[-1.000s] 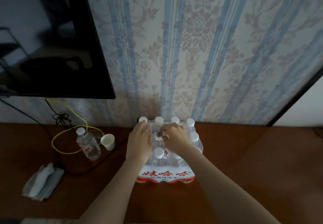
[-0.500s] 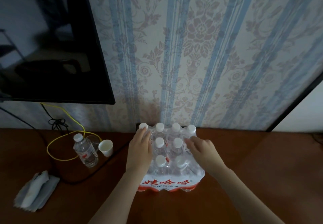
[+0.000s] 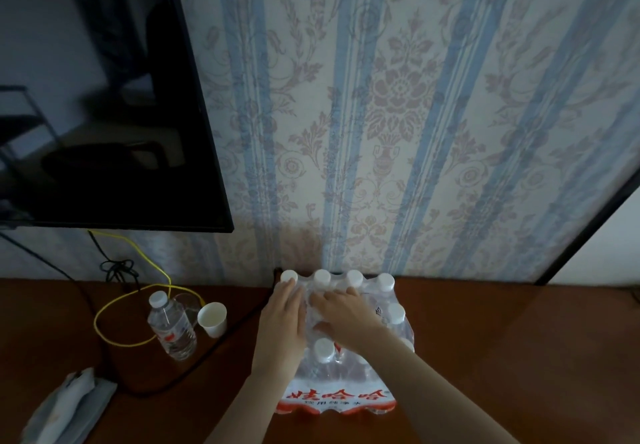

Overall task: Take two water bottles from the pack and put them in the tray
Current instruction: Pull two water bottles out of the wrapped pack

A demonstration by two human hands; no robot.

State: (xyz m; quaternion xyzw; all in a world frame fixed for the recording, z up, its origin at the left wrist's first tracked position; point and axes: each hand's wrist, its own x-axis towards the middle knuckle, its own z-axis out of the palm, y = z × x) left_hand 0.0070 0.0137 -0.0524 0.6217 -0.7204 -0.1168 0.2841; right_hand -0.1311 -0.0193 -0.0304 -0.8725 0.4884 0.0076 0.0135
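A shrink-wrapped pack of water bottles (image 3: 337, 393) with white caps and a red-and-white label stands on the wooden table against the wall. My left hand (image 3: 282, 322) lies flat on the pack's left side, fingers toward the wall. My right hand (image 3: 346, 315) rests on top of the pack's middle, fingers spread and pressing into the plastic wrap over the caps. Neither hand holds a bottle free of the pack. No tray is in view.
A single water bottle (image 3: 172, 327) and a white paper cup (image 3: 212, 319) stand left of the pack, ringed by a yellow cable (image 3: 114, 308) and black cables. A folded cloth (image 3: 65, 405) lies at front left. A black TV (image 3: 104, 97) hangs on the wall above.
My right hand moved from the pack's right side back to its top middle. My left hand stayed on the left side. The camera tilted up slightly.
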